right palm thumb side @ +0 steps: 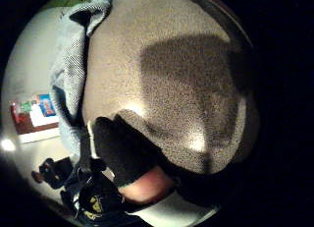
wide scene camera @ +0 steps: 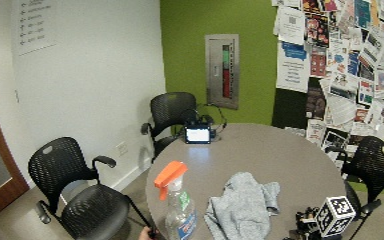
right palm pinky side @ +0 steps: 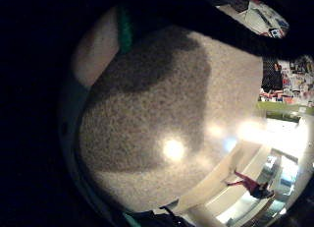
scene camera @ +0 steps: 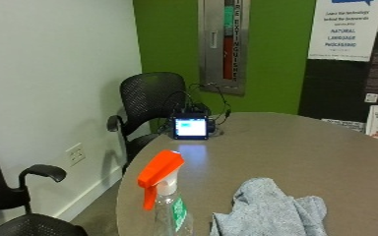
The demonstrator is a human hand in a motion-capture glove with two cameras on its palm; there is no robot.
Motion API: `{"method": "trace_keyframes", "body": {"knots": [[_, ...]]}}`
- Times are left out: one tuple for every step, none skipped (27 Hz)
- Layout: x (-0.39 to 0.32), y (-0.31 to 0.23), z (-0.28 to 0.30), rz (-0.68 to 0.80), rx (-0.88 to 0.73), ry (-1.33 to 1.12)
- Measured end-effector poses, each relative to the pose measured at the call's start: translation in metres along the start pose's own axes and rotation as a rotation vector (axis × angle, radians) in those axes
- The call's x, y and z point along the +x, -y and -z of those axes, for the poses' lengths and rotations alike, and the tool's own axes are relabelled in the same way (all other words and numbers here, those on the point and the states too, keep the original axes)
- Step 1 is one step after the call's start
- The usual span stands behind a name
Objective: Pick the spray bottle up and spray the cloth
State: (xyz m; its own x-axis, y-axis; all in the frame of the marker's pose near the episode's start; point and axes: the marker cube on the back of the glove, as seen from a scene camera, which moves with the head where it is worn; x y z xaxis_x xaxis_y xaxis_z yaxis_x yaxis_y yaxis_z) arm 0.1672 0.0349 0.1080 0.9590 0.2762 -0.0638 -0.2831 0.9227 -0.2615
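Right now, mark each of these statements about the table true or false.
1. The clear plastic spray bottle with the orange trigger head stands upright. True.
2. The crumpled grey cloth lies draped over the bottle. False: it lies on the round grey table, beside the bottle.
3. A small device with a lit screen sits at the table's far edge. True.
4. A hand is holding the bottle. False: nothing grips it.

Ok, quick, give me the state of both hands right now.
Right gloved hand: over the table near the cloth, holding nothing visible; fingers cannot be told.
Bare hand: only a sliver at the table edge; state cannot be told.
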Motion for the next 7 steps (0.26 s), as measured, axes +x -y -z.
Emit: {"method": "trace_keyframes", "body": {"knots": [[-0.0018,0.0010,0.0001,0.003,0.004,-0.007],[-0.0030,0.0018,0.0003,0.007,0.007,-0.009],[-0.0040,0.0027,0.0004,0.011,0.010,-0.008],[-0.0050,0.0035,0.0007,0.015,0.012,-0.006],[-0.0060,0.0042,0.0012,0.018,0.015,-0.004],[-0.0069,0.0047,0.0018,0.020,0.017,-0.003],[-0.0075,0.0050,0.0023,0.021,0.018,-0.003]]}}
